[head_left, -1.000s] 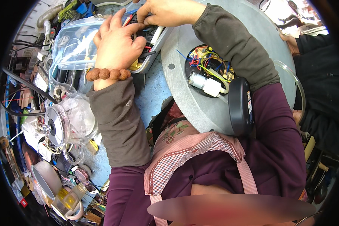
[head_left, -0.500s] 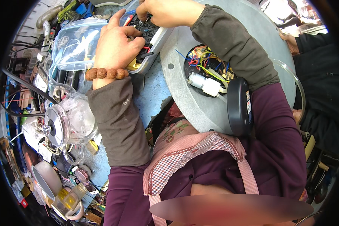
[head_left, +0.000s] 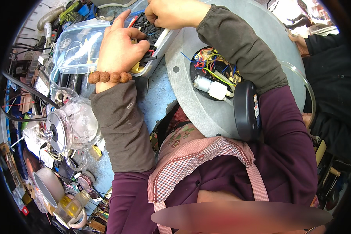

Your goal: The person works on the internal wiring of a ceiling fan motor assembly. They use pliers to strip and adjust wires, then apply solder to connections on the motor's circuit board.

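My left hand (head_left: 123, 48), a brown bead bracelet (head_left: 110, 77) at its wrist, rests over the near left side of a clear plastic box (head_left: 154, 64). Its fingers are spread and I see nothing held in them. Short black tube-like pieces (head_left: 152, 31) fill much of the box, with a few red and yellow bits among them. At the far right side of the box, my right hand (head_left: 177, 13) has its fingers bent down into the pieces. Its fingertips are pressed together, and whatever they hold is hidden. A clear lid (head_left: 76, 48) lies left of the box.
A large round grey metal housing (head_left: 183, 85) sits under my right forearm. Its opening shows coloured wires and a small white-ended motor (head_left: 212, 87); a black rounded part (head_left: 246, 111) stands beside it. A glass teapot (head_left: 76, 124) and clutter crowd the left. Another person's dark sleeve (head_left: 327, 45) is at right.
My right hand has shifted slightly right and its fingers have moved a little within the black pieces. My left hand stays nearly in place.
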`<state>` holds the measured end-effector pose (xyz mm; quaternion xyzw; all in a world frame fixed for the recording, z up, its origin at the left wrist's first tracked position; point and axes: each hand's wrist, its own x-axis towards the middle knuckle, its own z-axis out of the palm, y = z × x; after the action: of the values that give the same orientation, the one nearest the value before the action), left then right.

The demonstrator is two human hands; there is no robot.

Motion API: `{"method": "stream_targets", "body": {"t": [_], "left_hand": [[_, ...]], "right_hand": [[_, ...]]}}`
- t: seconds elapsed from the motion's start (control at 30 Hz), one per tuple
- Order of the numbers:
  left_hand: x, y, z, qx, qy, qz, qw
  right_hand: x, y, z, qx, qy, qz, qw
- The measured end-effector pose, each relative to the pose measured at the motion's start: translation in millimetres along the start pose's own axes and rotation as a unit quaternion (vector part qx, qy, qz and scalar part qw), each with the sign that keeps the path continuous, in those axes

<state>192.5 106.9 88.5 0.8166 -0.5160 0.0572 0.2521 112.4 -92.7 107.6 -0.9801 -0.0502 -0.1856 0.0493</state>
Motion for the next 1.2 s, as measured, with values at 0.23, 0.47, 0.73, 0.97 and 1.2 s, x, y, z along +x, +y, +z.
{"method": "stream_targets", "body": {"t": [0.23, 0.47, 0.73, 0.97, 1.2], "left_hand": [[0.1, 0.1, 1.1, 0.002, 0.003, 0.004, 1.000], [-1.2, 2.9, 0.8, 0.007, 0.004, -0.004, 1.000], [-0.4, 3.6, 1.3, 0.016, 0.003, -0.001, 1.000], [-0.9, 6.5, -0.5, 0.023, -0.001, -0.011, 1.000], [-1.0, 4.7, 1.4, 0.018, 0.006, -0.004, 1.000]], "right_hand": [[0.3, 6.6, 11.2, 0.021, 0.087, -0.028, 0.996], [-0.1, 3.2, -6.2, 0.063, -0.031, 0.000, 0.998], [-0.5, 2.6, -8.0, 0.051, -0.065, -0.012, 0.997], [4.1, 0.5, -8.3, 0.062, -0.094, 0.029, 0.993], [-0.6, 1.3, -5.7, 0.056, -0.057, 0.012, 0.997]]}}
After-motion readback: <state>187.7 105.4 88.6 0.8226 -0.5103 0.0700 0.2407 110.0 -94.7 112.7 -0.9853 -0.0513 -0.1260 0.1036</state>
